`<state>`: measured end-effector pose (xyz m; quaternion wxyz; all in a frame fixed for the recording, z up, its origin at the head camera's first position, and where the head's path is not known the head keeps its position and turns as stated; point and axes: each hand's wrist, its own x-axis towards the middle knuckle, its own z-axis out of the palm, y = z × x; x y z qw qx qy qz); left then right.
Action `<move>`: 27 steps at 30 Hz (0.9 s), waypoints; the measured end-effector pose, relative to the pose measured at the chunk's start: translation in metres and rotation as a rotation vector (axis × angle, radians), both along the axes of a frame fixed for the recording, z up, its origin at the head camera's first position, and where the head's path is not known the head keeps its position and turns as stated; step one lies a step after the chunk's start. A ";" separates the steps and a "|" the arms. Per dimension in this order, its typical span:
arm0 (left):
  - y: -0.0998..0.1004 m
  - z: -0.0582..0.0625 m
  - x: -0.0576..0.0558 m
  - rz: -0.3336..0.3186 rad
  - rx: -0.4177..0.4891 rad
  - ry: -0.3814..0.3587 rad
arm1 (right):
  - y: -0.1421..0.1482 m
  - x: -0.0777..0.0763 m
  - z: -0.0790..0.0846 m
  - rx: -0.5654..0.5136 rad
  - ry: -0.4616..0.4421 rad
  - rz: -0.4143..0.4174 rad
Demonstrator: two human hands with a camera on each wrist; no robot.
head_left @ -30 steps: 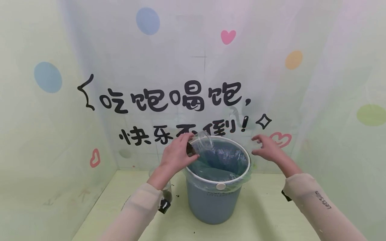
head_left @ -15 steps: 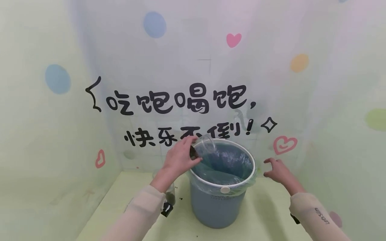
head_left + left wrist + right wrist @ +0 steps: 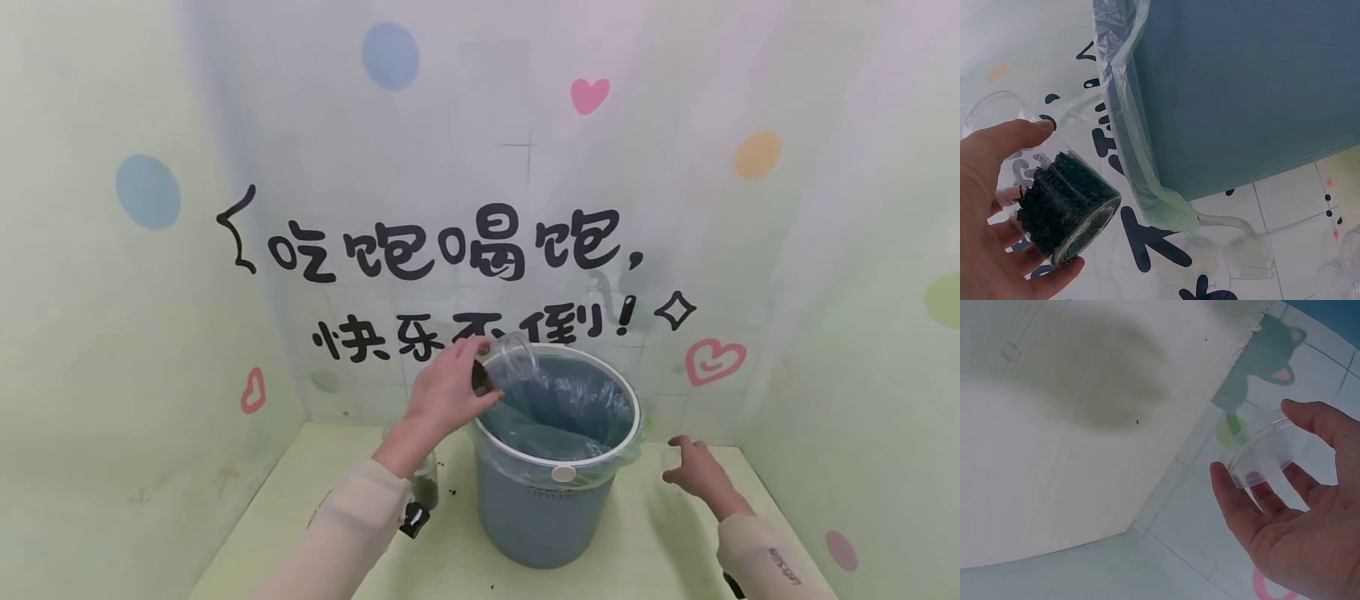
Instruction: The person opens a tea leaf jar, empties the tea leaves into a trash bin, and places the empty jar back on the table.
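My left hand [image 3: 450, 387] grips a clear jar [image 3: 516, 357], tilted with its mouth toward the inside of a blue bin [image 3: 536, 521]. Dark, dry, tea-like leaves [image 3: 1063, 200] lie packed toward the jar's base in the left wrist view. A translucent green bag [image 3: 573, 400] lines the bin and folds over its white rim. To the right of the bin, low over the table, my right hand [image 3: 701, 475] holds a clear round lid [image 3: 1266, 453] by its edge, thumb on one side and fingers on the other.
Another clear jar [image 3: 425, 487] with dark contents stands left of the bin, partly behind my left forearm. Small dark crumbs [image 3: 452, 492] lie on the pale table [image 3: 637, 567]. A printed backdrop [image 3: 450, 125] rises behind and on both sides.
My right hand has moved down and outward from beside the bin's rim toward the table, carrying the lid. The left hand keeps the jar tilted at the rim; the head view has shifted slightly.
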<state>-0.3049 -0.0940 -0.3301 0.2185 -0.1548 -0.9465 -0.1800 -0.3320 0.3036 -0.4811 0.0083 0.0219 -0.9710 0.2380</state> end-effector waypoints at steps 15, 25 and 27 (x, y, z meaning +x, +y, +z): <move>-0.001 0.000 0.002 -0.006 0.005 -0.008 | 0.002 0.009 -0.051 0.039 -0.069 -0.003; -0.004 -0.001 0.002 0.004 0.010 -0.013 | 0.002 0.011 -0.075 0.067 -0.142 -0.040; -0.004 -0.002 0.002 0.006 0.009 -0.014 | 0.001 0.012 -0.079 0.070 -0.152 -0.045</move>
